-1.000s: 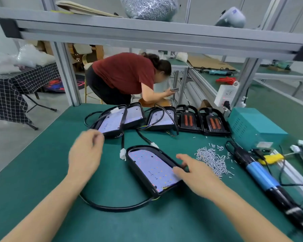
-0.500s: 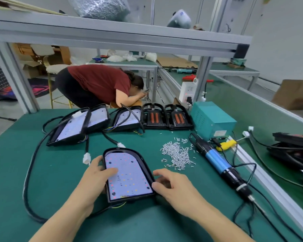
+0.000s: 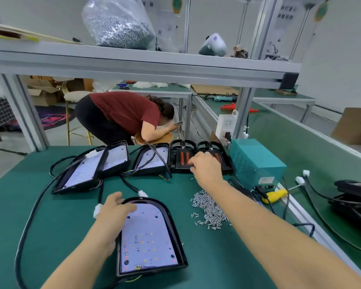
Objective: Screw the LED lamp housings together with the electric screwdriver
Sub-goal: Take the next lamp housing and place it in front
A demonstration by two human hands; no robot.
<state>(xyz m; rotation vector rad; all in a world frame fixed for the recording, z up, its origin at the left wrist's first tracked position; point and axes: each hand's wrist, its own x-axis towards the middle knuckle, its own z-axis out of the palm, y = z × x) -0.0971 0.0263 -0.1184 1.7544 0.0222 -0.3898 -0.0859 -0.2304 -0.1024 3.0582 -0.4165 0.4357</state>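
A black LED lamp housing (image 3: 173, 232) with its white LED board facing up lies near me on the green mat. My left hand (image 3: 115, 209) rests with relaxed fingers on its upper left rim. My right hand (image 3: 204, 167) reaches to the back row. There its fingers curl over the left edge of a black back cover (image 3: 224, 163), beside another cover with orange strips (image 3: 181, 157). A pile of several small screws (image 3: 208, 209) lies right of the near housing. My right forearm hides most of the electric screwdriver (image 3: 238, 184).
More open housings (image 3: 81, 172) (image 3: 152, 159) with black cables lie at the back left. A teal power box (image 3: 256, 161) and a yellow plug (image 3: 275, 195) sit on the right. Black parts (image 3: 354, 197) lie beyond the rail. A person in a red shirt (image 3: 123, 113) bends behind the bench.
My right hand left the near housing's right side and reached forward to the back covers. My left hand slid up along the housing's left rim. The camera tilted up.
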